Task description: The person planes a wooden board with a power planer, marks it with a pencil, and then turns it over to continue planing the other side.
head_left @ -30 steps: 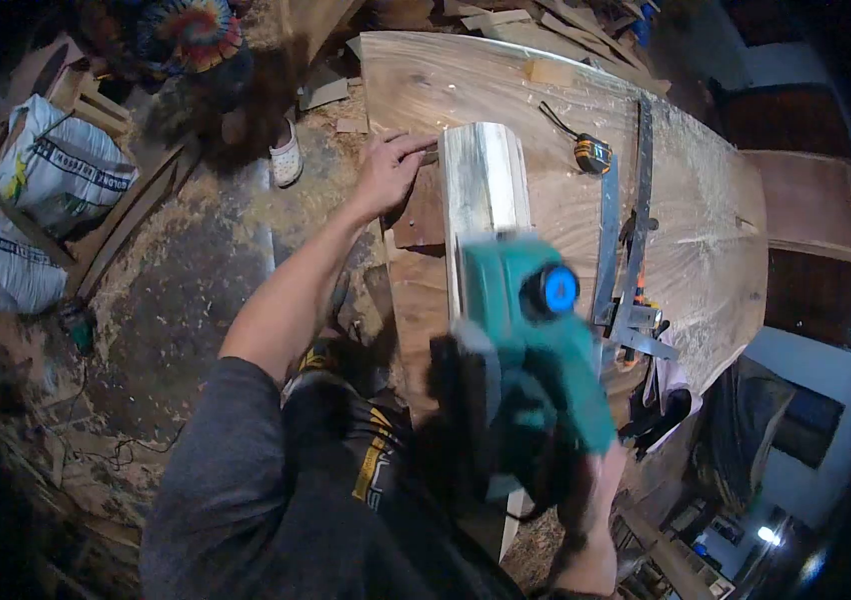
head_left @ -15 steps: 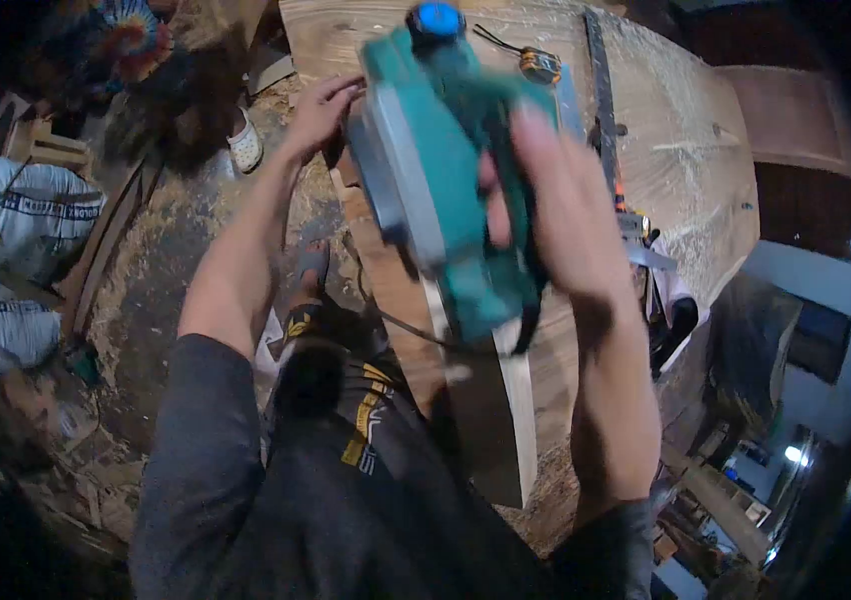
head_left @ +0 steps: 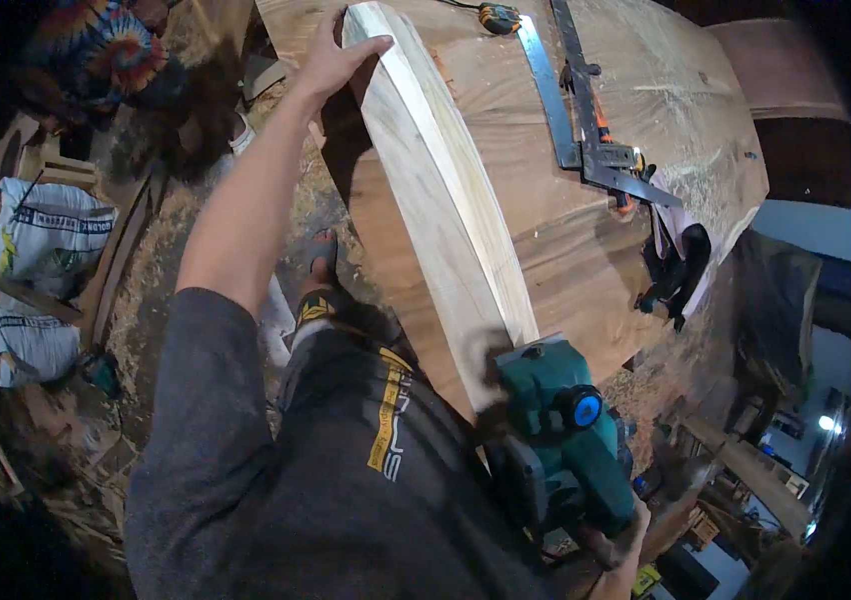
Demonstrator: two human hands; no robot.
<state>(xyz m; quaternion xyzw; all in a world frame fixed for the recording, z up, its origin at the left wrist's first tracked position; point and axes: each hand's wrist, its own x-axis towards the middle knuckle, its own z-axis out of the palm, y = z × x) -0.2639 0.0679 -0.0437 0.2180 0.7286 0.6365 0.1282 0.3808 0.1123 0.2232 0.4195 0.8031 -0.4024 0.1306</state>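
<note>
A long pale wooden beam (head_left: 436,190) with planed faces lies lengthwise on the wooden table. At its far end, my left hand (head_left: 336,55) grips it, thumb across the top and fingers over the far side. A green electric hand planer (head_left: 566,430) with a blue-capped knob rests at the near end of the beam, close to my body. My right hand (head_left: 631,540) is wrapped round the planer's rear, mostly hidden behind its body.
On the wooden table (head_left: 586,270) are a tape measure (head_left: 499,18), a steel square (head_left: 546,100), a dark metal straightedge (head_left: 578,80) and black straps (head_left: 681,265). Shavings cover the floor (head_left: 171,240). White sacks (head_left: 46,240) stand at left, near a person in a tie-dye shirt (head_left: 111,50).
The planer has moved in my right hand from above the far half of the beam to its near end. My left hand stays at the far end, with its thumb now over the top.
</note>
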